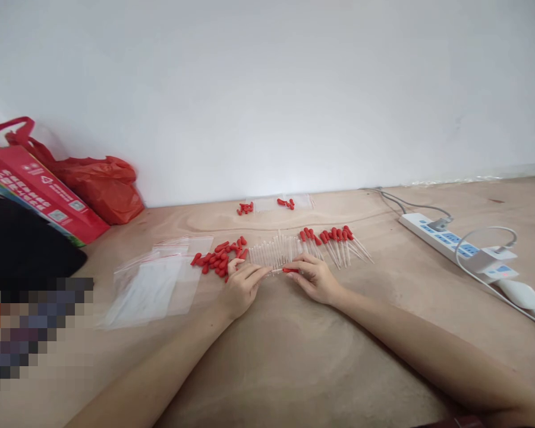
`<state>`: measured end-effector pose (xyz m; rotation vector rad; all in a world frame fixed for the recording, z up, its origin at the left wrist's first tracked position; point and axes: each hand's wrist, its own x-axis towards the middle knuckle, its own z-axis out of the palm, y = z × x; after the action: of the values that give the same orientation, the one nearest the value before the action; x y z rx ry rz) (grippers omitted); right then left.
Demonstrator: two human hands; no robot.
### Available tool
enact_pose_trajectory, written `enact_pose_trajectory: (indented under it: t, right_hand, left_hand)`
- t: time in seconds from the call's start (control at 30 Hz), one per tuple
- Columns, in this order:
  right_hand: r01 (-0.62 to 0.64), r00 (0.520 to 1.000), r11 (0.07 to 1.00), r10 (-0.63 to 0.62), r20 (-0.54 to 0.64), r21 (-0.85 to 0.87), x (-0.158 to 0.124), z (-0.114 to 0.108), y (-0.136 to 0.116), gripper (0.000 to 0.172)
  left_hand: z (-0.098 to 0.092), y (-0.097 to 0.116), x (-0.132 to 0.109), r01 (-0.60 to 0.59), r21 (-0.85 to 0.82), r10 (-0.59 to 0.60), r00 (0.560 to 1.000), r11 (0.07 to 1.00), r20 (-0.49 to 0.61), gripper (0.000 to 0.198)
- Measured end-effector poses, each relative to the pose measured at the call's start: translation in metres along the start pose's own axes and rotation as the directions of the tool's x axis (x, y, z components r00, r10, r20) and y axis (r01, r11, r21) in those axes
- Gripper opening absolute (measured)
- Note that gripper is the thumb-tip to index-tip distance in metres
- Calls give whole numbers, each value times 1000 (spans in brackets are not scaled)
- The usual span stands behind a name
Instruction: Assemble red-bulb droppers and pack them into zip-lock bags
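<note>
My left hand (244, 286) is closed around a thin clear dropper tube (276, 271), held almost level just above the table. Between the thumb and fingers of my right hand (315, 279) is a red rubber bulb (289, 270), in line with the tube's end; whether the two are joined is too small to tell. Just beyond my hands lies a row of loose clear tubes (271, 249). A heap of red bulbs (216, 258) is beside my left hand. To the right are several droppers with red bulbs on them (339, 238).
Clear zip bags (154, 288) lie at the left. Near the wall, more red bulbs (245, 208) and tubes rest by a small clear bag (270, 204). A power strip (450, 241) with cables is at the right; a red bag (102, 184) and a black item (27, 244) are far left.
</note>
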<state>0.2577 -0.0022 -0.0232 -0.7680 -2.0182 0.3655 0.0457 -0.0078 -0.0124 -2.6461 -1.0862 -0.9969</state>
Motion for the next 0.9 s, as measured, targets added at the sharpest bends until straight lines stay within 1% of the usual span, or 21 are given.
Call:
enact_pose_trajectory:
  t: [0.13, 0.33, 0.43, 0.53, 0.67, 0.9]
  right_hand:
    - [5, 1000, 1000, -6, 24, 22, 0, 0, 0, 19]
    - [29, 997, 998, -32, 66, 57, 0, 0, 1, 19]
    - [47, 996, 997, -51, 76, 60, -1, -1, 0, 17]
    - [61, 995, 997, -63, 75, 39, -2, -1, 0, 17]
    - [95, 992, 995, -95, 84, 6, -4, -1, 1, 18]
    - [176, 974, 981, -162, 155, -77, -5, 1, 3, 15]
  left_hand:
    - [0, 0, 0, -34, 12, 34, 999, 999, 17, 27]
    - [1, 2, -1, -134, 4, 134, 991, 991, -11, 30]
    - [2, 3, -2, -147, 23, 147, 989, 989, -9, 31]
    - [2, 3, -4, -159, 51, 158, 987, 986, 8, 33]
    - [1, 3, -5, -206, 78, 204, 978, 975, 35, 35]
    - [0, 6, -4, -267, 112, 270, 963, 957, -5, 34]
